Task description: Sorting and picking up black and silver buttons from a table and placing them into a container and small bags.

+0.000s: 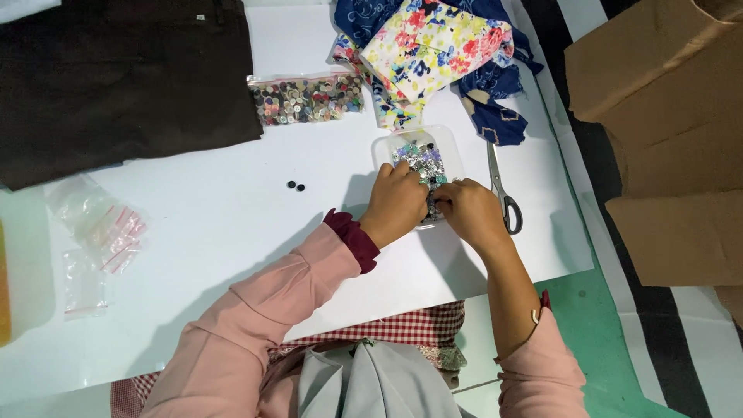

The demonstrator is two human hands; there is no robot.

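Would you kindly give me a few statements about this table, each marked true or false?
1. Both hands, the left hand and the right hand, are at the clear tub of buttons. True.
2. The scissors lie left of the tub. False: they lie to its right.
3. Two dark buttons sit loose on the white table. True.
4. The bag of buttons lies on the dark cloth. False: it lies beside it, on the table.
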